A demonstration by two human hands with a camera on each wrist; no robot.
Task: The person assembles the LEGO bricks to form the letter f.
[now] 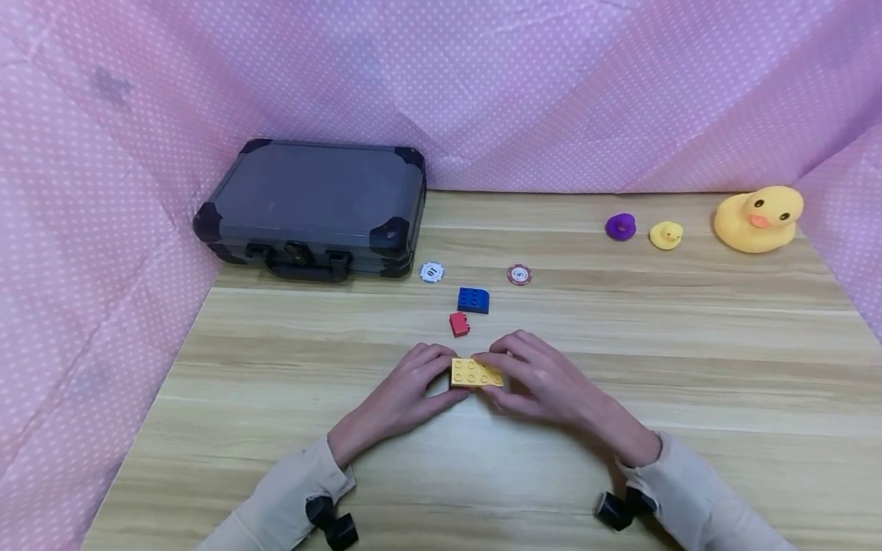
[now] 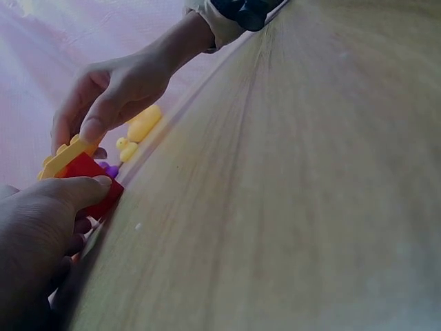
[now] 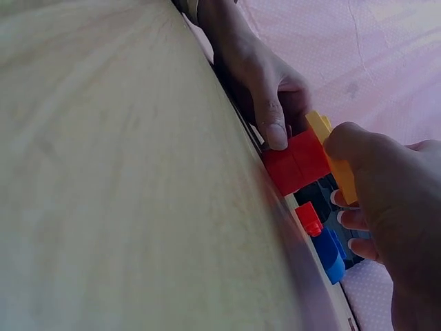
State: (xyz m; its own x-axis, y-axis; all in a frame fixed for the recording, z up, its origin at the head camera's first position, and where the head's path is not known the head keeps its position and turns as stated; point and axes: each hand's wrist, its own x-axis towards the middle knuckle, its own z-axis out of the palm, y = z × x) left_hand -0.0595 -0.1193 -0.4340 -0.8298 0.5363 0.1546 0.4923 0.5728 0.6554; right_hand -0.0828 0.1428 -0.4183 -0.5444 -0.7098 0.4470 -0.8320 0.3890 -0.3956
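A yellow toy building brick (image 1: 465, 373) with studs on top sits over a red brick piece (image 3: 298, 164) on the table in front of the person. The left hand (image 1: 408, 389) pinches the red piece between thumb and fingers. From the other side, the right hand (image 1: 547, 376) grips the yellow brick, which juts out past the red one toward that hand. In the head view the red piece is mostly hidden beneath the yellow. Just beyond the hands lie a small red brick (image 1: 458, 324) and a blue brick (image 1: 473, 301).
A grey case (image 1: 310, 195) with black corners stands at the back left. Beside it lie a white chip (image 1: 432, 272) and a dark red chip (image 1: 520, 275). A purple duck (image 1: 621, 226), a small yellow duck (image 1: 666, 236) and a large yellow duck (image 1: 754, 222) sit back right.
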